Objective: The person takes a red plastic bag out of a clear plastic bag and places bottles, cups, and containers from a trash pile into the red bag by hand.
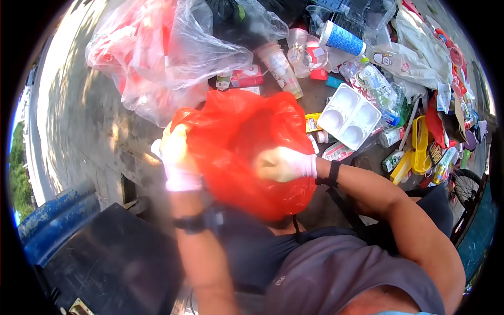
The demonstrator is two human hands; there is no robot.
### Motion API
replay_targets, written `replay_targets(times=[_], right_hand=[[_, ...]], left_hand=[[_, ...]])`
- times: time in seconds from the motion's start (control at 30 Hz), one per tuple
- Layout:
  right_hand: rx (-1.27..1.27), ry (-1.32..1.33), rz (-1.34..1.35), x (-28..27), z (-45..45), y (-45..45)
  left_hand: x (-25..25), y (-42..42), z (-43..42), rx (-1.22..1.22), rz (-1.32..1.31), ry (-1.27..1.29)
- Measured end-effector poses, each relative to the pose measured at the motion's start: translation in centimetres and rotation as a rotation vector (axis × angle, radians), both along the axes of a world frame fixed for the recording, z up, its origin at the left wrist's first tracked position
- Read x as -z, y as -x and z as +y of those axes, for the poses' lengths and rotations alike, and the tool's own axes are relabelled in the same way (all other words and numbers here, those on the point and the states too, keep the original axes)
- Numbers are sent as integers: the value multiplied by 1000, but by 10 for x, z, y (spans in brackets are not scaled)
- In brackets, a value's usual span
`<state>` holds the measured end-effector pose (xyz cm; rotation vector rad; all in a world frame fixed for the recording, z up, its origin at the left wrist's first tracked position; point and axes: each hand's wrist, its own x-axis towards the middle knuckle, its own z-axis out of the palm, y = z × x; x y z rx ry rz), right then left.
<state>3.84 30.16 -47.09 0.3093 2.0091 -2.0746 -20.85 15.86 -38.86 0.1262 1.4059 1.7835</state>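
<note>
A red plastic bag point(283, 197) hangs in front of my body with its mouth facing up. My left hand point(178, 152), in a light glove with a white-pink cuff, grips the bag's rim at the left. Over the bag's mouth is my right hand point(282, 164), gloved the same way, its wrist crossing the right side of the rim. Its fingers are curled closed, and blur hides whatever is in them. Just beyond the bag lie a printed plastic cup point(280, 68) and a white compartment tray point(350, 115).
Clear plastic bags with red ones inside point(157, 58) sit at the upper left. Mixed waste spreads to the right, including a blue patterned cup point(343, 38), plastic bottles point(375, 84) and a yellow container point(420, 142). A black flat surface point(110, 262) is at lower left.
</note>
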Motion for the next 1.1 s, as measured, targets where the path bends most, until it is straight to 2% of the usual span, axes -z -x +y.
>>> replay_targets(times=[0.03, 0.1, 0.17, 0.2, 0.23, 0.3, 0.37, 0.43, 0.5, 0.53, 0.57, 0.63, 0.7, 0.77, 0.83, 0.9, 0.97, 1.03, 1.1], right_hand=[[-115, 74, -117, 18, 3, 5], [-239, -193, -297, 82, -19, 12], [-240, -526, -92, 82, -36, 16], [-143, -503, -254, -2, -18, 21], [-46, -457, -131, -29, -5, 22], [141, -364, 122, -58, 14, 23], [666, -151, 117, -75, 42, 26], [1103, -403, 95, -57, 83, 33], [1090, -1117, 229, -19, 134, 40], [1039, -1308, 257, -7, 150, 43], [979, -1496, 281, 1, 162, 47], [783, -1543, 107, 16, 180, 46], [521, -1243, -256, 26, 189, 37], [689, -1330, 19, 9, 172, 31], [595, -1424, 297, -32, 143, 22], [677, -1297, 645, -42, 97, 23], [536, -1184, 746, -21, 46, 15], [159, -914, 512, 15, 11, -3], [-201, -462, 169, 29, -7, -15]], left_hand=[[-2, -3, 3, -9, 42, 40], [-8, -12, 12, -51, 164, 161], [-8, -16, 16, -90, 238, 277], [-5, -12, 14, -100, 235, 312], [-4, -10, 11, -112, 231, 350], [-22, -4, 8, -3, 201, 332], [-28, -1, 5, 8, 257, 400], [-20, 1, 1, -10, 313, 449], [-21, 2, 3, -16, 313, 449], [-24, -2, 6, -9, 283, 425], [-28, -5, 9, -2, 252, 405], [-35, -8, 15, 60, 218, 395], [-46, -15, 20, 123, 275, 440], [-30, -10, 12, 120, 432, 521], [-11, 1, 9, 134, 658, 686], [-10, 2, 18, 30, 546, 682], [-11, 2, 29, -73, 422, 668], [-16, 1, 34, -150, 334, 667], [-19, -3, 33, -183, 299, 689]])
